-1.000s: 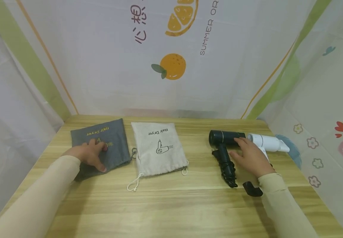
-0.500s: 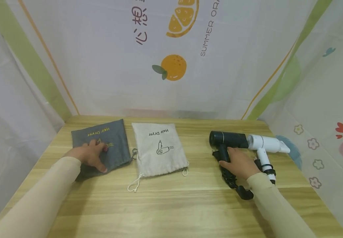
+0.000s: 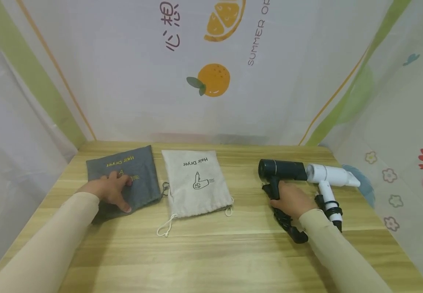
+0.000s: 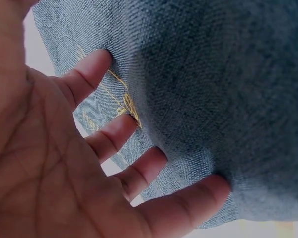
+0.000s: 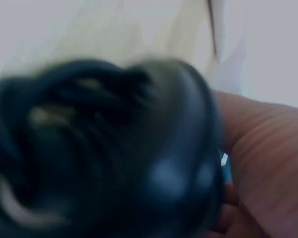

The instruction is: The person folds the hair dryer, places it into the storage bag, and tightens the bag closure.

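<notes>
On the left, my left hand (image 3: 108, 191) rests on a dark grey drawstring pouch (image 3: 147, 179) printed "Hair Dryer". The left wrist view shows the fingertips (image 4: 124, 126) touching the grey cloth, spread and slightly bent. To the right, my right hand (image 3: 292, 200) grips the handle of a black hair dryer (image 3: 286, 170), its black cord bundled along the handle. That cord bundle (image 5: 89, 144) fills much of the right wrist view, blurred. Most of the black handle is hidden by my fingers in the head view.
A beige drawstring pouch (image 3: 198, 201) lies flat between the hands. A white hair dryer (image 3: 330, 176) with a black cord round its handle lies right beside the black one's nozzle. Curtains (image 3: 134, 97) with printed fruit enclose the wooden table (image 3: 196, 260).
My right hand has moved left and toward me, from over the gap between the two dryers onto the black dryer's handle, and now grips it. The left hand stays on the grey pouch.
</notes>
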`<state>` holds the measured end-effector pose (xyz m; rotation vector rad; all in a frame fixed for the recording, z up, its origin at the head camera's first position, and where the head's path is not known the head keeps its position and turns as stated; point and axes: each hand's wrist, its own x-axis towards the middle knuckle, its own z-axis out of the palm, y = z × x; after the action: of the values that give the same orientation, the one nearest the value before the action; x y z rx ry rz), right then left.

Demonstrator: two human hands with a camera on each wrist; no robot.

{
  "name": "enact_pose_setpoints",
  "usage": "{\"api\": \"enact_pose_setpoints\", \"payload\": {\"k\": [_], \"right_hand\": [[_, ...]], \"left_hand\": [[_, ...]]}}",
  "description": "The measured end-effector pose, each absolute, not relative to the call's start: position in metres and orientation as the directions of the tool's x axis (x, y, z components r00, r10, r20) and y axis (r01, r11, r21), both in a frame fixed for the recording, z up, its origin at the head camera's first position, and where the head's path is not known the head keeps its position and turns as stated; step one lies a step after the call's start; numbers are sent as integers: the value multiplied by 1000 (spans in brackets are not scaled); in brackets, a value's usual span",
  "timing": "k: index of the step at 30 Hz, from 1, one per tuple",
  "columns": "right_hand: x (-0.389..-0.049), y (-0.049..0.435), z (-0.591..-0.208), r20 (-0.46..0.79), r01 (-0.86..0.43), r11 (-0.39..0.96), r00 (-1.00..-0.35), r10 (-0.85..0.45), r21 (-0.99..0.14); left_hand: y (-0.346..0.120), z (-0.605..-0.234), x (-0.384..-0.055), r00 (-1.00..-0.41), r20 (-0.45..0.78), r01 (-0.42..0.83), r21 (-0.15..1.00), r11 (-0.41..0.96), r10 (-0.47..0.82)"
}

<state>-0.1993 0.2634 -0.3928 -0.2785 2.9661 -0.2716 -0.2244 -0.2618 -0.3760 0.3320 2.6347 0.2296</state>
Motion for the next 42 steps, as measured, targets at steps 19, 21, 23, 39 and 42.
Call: {"api": "enact_pose_setpoints", "payload": {"k": [19,21,23,39,42], "right_hand": [[-198,262,-405,-130,-98,965,-983,-132,-242],[-198,263,-405,-131,-95,960,-982,-133,-262],[-198,264,-406,-116,-102,958,-984,-137,-268],[-192,275,-401,132,-111,993,-986,-104,-46],[-193,279,-402,160,-125,992,-980,-121,-18]], "left_hand": [[-261,-375,-227,-860,-435,194,201,960,265],[-260,-375,-227,-859,-436,194,205,959,267],[-260,-374,-226,-858,-437,195,207,959,269],[-259,-375,-226,-855,-446,184,219,958,266],[-260,-376,-226,-857,-443,184,215,959,264]]}}
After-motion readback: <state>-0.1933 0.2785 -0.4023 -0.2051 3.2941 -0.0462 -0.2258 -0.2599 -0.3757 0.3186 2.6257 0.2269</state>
